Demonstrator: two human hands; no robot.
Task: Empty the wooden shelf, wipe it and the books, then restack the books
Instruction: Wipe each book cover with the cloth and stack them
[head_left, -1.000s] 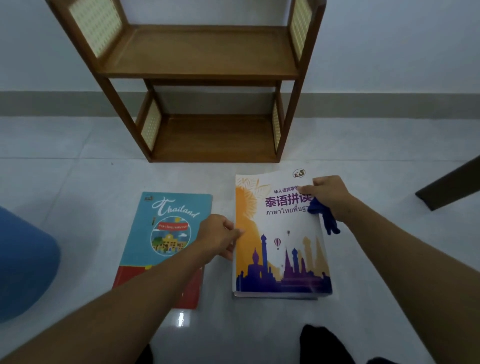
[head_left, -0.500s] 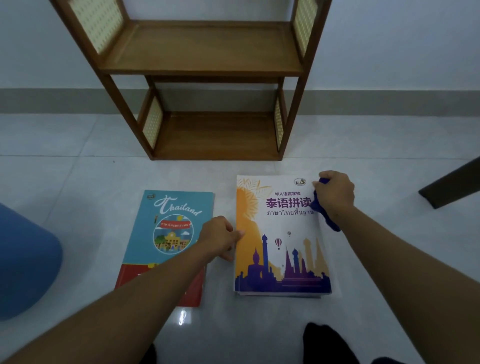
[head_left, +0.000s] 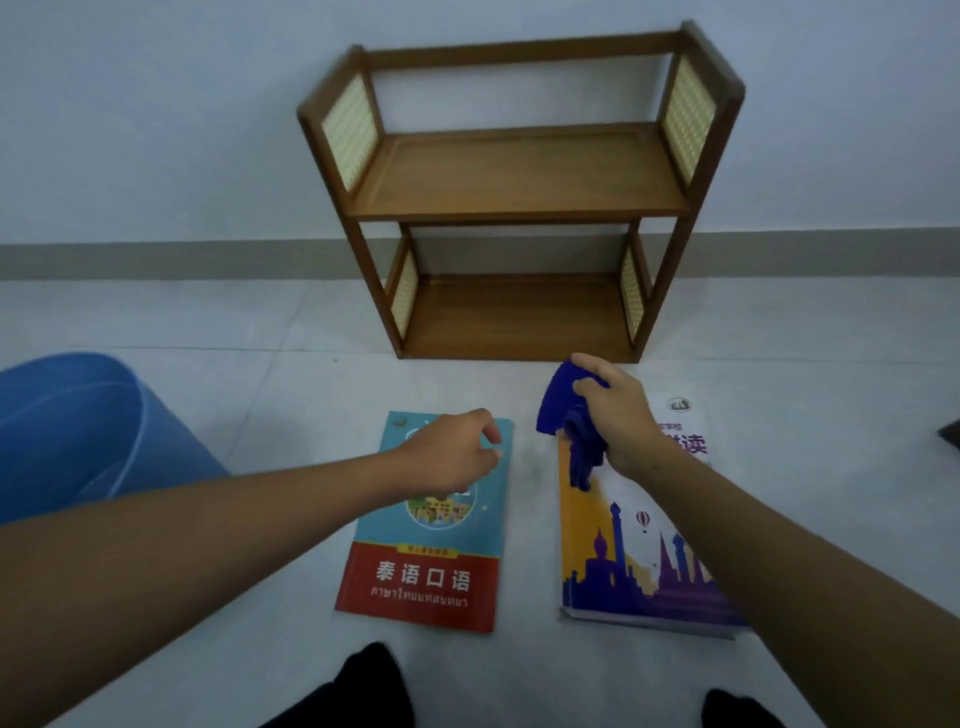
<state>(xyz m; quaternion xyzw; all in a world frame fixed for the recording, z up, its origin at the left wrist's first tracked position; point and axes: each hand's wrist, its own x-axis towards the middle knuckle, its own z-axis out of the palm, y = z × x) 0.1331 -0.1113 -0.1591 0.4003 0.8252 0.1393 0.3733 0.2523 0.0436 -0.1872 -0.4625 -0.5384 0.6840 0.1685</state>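
My right hand grips the bunched blue cloth over the top of the big book, I judge for wiping. My left hand, loosely curled and empty, hangs over the teal book. Both books lie flat, covers up, before the bare shelf.

Both forearms are bare along all that shows of them: the left forearm from the floor's near left corner to the wrist, the right forearm likewise from the near right corner. The left hand and right hand are bare as well. At the floor's near edge two patches of black fabric show: a rounded one near the middle, a smaller one toward the right. This is clothing over the legs, too dark and blurred to tell its weave or seams.
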